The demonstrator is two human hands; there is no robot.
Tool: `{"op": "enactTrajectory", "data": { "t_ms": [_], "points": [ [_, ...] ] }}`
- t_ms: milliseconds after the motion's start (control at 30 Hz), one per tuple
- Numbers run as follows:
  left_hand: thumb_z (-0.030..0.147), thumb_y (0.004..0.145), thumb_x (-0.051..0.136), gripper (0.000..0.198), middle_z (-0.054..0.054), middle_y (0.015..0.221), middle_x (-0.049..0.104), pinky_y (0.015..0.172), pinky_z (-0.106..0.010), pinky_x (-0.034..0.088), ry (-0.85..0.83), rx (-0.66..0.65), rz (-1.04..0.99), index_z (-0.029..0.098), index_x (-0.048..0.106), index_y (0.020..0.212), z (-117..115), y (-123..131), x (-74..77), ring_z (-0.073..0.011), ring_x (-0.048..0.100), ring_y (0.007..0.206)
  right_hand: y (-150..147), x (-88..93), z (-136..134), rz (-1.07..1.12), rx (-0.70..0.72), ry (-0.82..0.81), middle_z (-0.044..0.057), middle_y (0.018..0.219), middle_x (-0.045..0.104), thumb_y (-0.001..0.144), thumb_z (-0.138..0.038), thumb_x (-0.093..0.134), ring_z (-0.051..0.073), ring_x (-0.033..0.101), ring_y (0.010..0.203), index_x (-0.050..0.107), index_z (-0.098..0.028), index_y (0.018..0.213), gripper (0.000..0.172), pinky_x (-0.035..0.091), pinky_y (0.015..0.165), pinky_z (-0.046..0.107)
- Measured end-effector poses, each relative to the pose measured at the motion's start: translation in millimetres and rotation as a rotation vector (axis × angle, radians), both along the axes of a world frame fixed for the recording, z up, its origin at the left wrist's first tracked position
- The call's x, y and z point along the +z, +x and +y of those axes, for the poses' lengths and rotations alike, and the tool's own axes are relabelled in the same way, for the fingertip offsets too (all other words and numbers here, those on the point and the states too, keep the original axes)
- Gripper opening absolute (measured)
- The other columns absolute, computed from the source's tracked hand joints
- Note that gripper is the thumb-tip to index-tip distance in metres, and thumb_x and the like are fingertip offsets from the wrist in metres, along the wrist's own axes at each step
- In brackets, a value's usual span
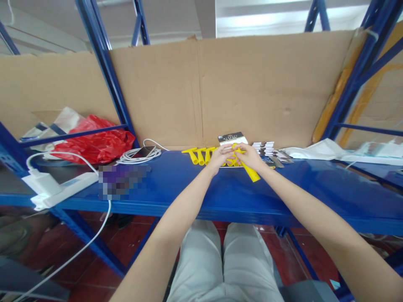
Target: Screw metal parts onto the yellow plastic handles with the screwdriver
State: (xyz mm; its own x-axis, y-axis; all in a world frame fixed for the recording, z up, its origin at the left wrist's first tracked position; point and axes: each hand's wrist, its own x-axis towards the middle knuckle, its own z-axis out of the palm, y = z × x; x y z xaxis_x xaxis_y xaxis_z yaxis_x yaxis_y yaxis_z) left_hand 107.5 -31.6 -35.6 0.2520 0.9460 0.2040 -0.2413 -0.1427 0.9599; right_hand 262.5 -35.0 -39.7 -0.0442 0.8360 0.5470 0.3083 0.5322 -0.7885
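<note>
My right hand point(250, 157) is closed around a yellow T-shaped plastic tool point(252, 174), its handle pointing down to the right. At the tool's head, my left hand point(221, 156) has its fingers bent in and touching it; the exact grip is partly hidden. Several like yellow T-shaped tools point(192, 156) lie in a row on the blue shelf, some covered by my hands. Behind my hands stands a black-and-white printed packet point(233, 138). Right of them are a stack of small white packets point(263, 147) and some flat metallic pieces point(277, 161).
A cardboard sheet point(252, 84) backs the blue shelf point(176, 184). To the left lie a coiled white cable point(138, 156), a red plastic bag point(94, 140), a blurred-out item point(119, 180) and a power strip point(67, 188). White sheeting point(315, 150) lies at right.
</note>
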Motion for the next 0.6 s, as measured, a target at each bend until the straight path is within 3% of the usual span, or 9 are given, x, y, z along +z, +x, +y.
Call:
{"op": "enactTrajectory", "data": {
  "t_ms": [167,367,467,600],
  "points": [
    [0.007,0.080,0.071,0.039,-0.011,0.122,0.075,0.075,-0.029,0.060,0.028,-0.008,0.006,0.022,0.072,0.117,-2,-3,2.6,-0.0200,0.076,0.089,22,22.3,0,0.102,-0.044,-0.034,0.001,0.077,0.071,0.070,-0.013,0.068,0.013,0.058,0.046,0.074,-0.019,0.088,0.020,0.057,0.051,0.032],
    [0.005,0.084,0.067,0.041,-0.013,0.128,0.073,0.066,-0.023,0.057,0.016,0.022,0.096,0.019,0.070,0.123,-8,0,5.9,-0.0145,0.075,0.079,101,57.2,-22,0.063,-0.311,-0.180,0.000,0.074,0.066,0.075,-0.003,0.072,0.012,0.059,0.047,0.068,-0.014,0.121,0.048,0.056,0.047,0.025],
    [0.005,0.086,0.066,0.039,-0.013,0.128,0.073,0.063,-0.021,0.056,0.003,0.029,0.140,0.018,0.070,0.122,-10,2,6.5,-0.0119,0.073,0.073,146,66.1,-42,0.047,-0.486,-0.268,-0.001,0.071,0.061,0.084,0.001,0.064,0.011,0.059,0.047,0.063,-0.010,0.127,0.045,0.056,0.052,0.024],
    [0.007,0.086,0.069,0.033,-0.011,0.125,0.075,0.060,-0.019,0.054,0.000,0.037,0.190,0.017,0.072,0.117,-9,3,4.6,-0.0103,0.072,0.070,197,60.6,-62,0.061,-0.678,-0.418,-0.001,0.067,0.058,0.089,0.001,0.059,0.011,0.056,0.044,0.062,-0.010,0.123,0.036,0.050,0.047,0.021]
  ]
}}
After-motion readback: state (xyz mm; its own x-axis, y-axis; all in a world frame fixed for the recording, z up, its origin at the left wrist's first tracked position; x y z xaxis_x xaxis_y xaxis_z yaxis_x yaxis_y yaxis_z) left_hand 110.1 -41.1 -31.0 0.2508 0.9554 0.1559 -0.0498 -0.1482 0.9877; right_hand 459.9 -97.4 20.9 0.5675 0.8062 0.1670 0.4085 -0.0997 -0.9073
